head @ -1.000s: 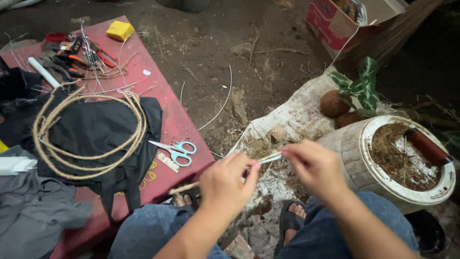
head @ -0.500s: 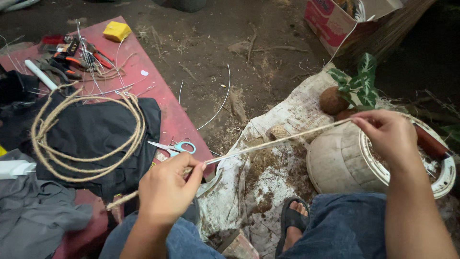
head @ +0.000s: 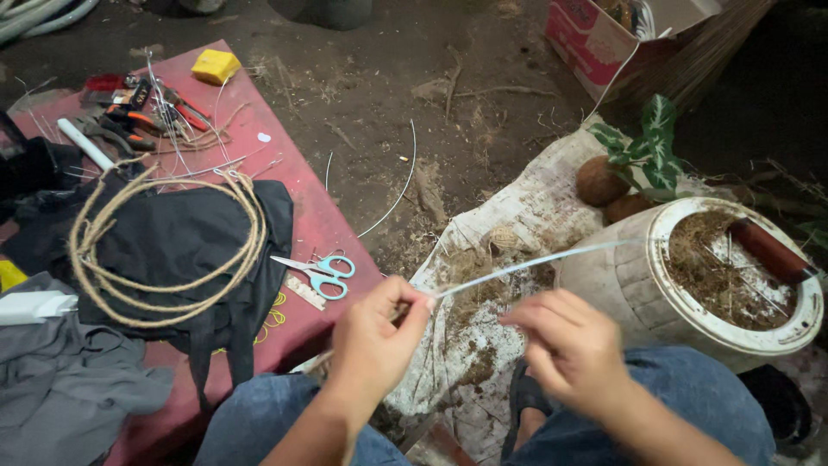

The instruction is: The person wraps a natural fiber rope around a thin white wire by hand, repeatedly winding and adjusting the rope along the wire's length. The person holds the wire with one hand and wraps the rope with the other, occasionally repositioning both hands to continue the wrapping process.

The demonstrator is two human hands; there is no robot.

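Where left fingers (head: pixel 412 304) pinch: strip (head: pixel 526 263) end.

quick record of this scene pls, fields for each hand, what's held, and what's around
left hand: pinches one end of a thin pale strip
right hand: below the strip, blurred; grip cannot be told
strip: runs up and right, over the white pot
pot: holds brown fibre and a dark brown handle
by the pot: leafy plant and a brown husk ball on a pale sack
red board: scissors, rope coil on black cloth, pliers, yellow block
ground: bare soil, cardboard box
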